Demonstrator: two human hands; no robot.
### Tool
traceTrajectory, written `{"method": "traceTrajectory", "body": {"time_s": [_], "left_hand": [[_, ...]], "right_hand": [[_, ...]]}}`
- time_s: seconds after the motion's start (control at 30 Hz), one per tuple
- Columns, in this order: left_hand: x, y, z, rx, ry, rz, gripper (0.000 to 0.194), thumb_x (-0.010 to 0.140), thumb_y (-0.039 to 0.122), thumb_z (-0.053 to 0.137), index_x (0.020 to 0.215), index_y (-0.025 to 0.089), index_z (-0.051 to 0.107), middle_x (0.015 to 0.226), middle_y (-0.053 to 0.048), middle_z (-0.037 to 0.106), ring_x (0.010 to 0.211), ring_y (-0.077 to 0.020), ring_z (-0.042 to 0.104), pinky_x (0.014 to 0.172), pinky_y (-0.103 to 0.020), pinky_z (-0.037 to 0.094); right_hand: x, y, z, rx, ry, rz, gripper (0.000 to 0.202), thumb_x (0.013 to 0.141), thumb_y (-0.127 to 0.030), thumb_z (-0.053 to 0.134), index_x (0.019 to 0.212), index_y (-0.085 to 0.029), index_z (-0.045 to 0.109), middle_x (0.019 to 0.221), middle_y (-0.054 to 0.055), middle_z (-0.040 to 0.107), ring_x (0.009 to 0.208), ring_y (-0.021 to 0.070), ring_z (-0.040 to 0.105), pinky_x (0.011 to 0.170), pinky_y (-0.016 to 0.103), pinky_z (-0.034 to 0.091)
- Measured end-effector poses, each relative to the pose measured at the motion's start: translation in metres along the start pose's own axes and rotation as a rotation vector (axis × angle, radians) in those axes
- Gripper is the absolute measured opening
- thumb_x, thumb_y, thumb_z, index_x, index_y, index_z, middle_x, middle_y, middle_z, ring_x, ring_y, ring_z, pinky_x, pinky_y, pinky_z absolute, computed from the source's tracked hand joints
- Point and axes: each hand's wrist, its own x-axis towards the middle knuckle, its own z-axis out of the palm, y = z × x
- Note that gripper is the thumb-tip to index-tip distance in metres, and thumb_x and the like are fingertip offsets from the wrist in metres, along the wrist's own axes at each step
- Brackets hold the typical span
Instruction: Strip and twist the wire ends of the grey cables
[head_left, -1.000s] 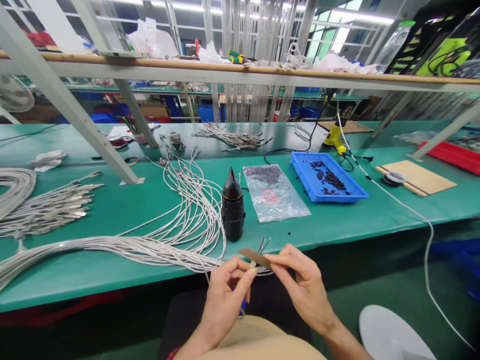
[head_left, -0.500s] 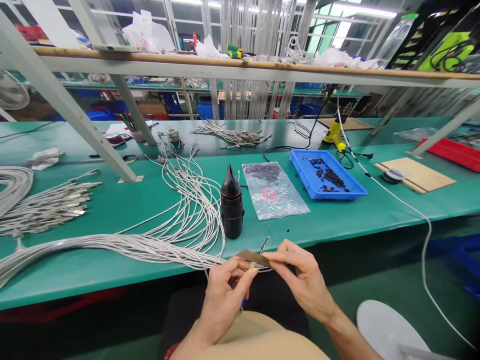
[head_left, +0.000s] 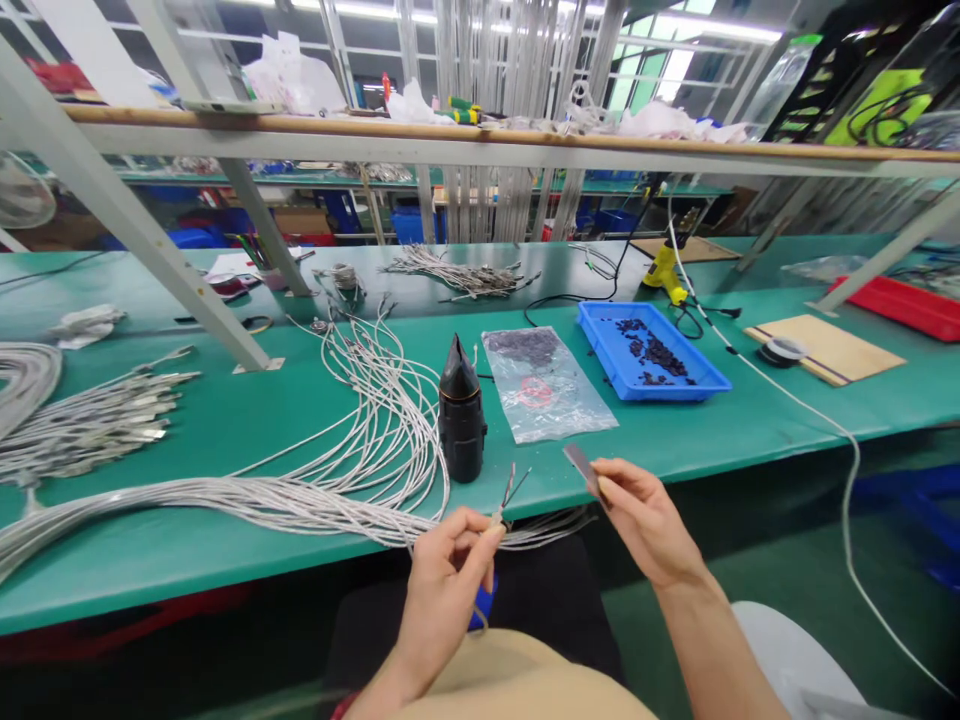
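Between the thumb and fingertips of my left hand [head_left: 450, 575] is a grey cable end [head_left: 498, 518]; thin loose wires [head_left: 511, 488] fan upward out of it. My right hand [head_left: 649, 520], to the right and apart from the cable, pinches a thin flat strip [head_left: 582, 467]. That strip looks grey on this side, and I cannot tell its material. Below my left hand a blue object [head_left: 484, 604] partly shows. A thick bundle of grey cables [head_left: 300, 503] runs along the table's front edge, passing behind my left hand.
A black bottle-shaped thing with a pointed top [head_left: 460, 425] stands beyond my left hand. A clear plastic bag [head_left: 555, 405] and a blue tray [head_left: 626, 388] with small dark pieces lie on the green table [head_left: 247, 415]. A yellow tool [head_left: 664, 272] stands behind; a white cord [head_left: 795, 392] crosses the right side.
My right hand has moved right, away from my left hand, taking the flat strip off the cable end. The loose wires now show more fully above my left hand.
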Motion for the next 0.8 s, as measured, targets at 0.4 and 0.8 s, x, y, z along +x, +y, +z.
{"method": "traceTrajectory", "body": {"time_s": [0.4,0.8], "left_hand": [[0.002,0.007,0.003,-0.114,0.002,-0.053,0.038,0.084,0.052,0.063,0.076,0.015,0.059,0.047,0.007,0.043,0.047,-0.0069,0.033,0.047,-0.017,0.025],[0.008,-0.007,0.003,-0.147,0.051,-0.069,0.048,0.074,0.063,0.069,0.073,0.016,0.061,0.043,0.005,0.045,0.04,-0.0065,0.034,0.041,-0.016,0.025]], "right_hand": [[0.067,0.071,-0.008,-0.808,0.001,0.011,0.026,0.085,-0.025,0.063,0.11,-0.02,0.068,0.115,0.009,0.066,0.112,0.0274,0.055,0.1,0.046,0.039],[0.125,0.084,-0.018,-1.008,0.219,0.013,0.031,0.098,-0.029,0.055,0.127,-0.017,0.054,0.115,0.008,0.063,0.097,0.0203,0.064,0.086,0.041,0.055]]}}
